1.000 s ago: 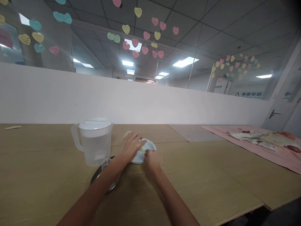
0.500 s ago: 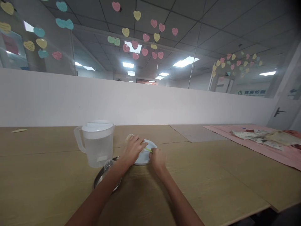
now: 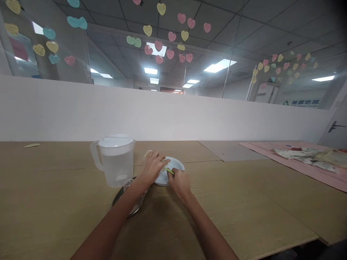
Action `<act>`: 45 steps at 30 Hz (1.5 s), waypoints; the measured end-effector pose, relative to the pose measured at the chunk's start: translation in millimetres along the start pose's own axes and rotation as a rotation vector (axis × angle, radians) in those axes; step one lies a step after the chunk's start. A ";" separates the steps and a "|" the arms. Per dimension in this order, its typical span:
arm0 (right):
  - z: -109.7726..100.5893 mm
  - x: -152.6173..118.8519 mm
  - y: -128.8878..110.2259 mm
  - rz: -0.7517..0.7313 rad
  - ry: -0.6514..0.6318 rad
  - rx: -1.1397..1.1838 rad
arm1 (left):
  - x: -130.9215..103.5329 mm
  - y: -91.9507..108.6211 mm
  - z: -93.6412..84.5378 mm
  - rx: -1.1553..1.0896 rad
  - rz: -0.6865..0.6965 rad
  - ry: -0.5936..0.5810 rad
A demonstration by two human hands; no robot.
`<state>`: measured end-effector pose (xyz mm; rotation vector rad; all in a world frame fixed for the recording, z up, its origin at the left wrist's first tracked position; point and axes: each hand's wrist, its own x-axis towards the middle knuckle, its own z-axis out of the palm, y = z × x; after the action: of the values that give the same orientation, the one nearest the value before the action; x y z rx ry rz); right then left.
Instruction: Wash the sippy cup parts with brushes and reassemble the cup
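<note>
My left hand (image 3: pixel 152 167) is closed around a pale, rounded object (image 3: pixel 148 153) whose tip shows beyond the knuckles. Most of it is hidden by the fingers, so its kind is unclear. In my right hand (image 3: pixel 181 180) is a thin tool with a green handle (image 3: pixel 170 170); its working end lies against or close to the left fingers. Both hands are over a white, shallow dish (image 3: pixel 176 164) on the table. Under my left forearm sits a round metal tray (image 3: pixel 117 199), partly covered, with a small clear cup (image 3: pixel 127 183) on it.
A lidded clear plastic jug (image 3: pixel 118 164) holding clear liquid stands left of the hands. The brown table (image 3: pixel 244 202) reaches a white wall. At right, a pink cloth (image 3: pixel 260 151) carries papers and fabric. A thin pale strip (image 3: pixel 31 145) lies far left.
The view has shifted slightly. My right hand has moved a little left, bringing the green-handled tool closer to my left hand, which keeps its hold on the pale object.
</note>
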<state>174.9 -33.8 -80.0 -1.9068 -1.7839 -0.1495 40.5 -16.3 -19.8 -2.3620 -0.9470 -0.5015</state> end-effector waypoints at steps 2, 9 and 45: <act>-0.7 1.8 4.6 -0.057 0.050 0.045 | -2.0 -3.5 4.2 0.010 0.009 0.010; 8.8 10.6 17.1 -0.309 0.189 -0.008 | -2.3 -3.9 8.4 0.043 0.002 0.055; 14.6 14.6 41.9 -0.330 0.372 0.188 | 7.4 -1.6 0.8 0.021 0.064 0.067</act>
<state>212.9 -14.1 -98.7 -1.3422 -1.7665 -0.4089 44.6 -11.0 -16.0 -2.3337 -0.8394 -0.5396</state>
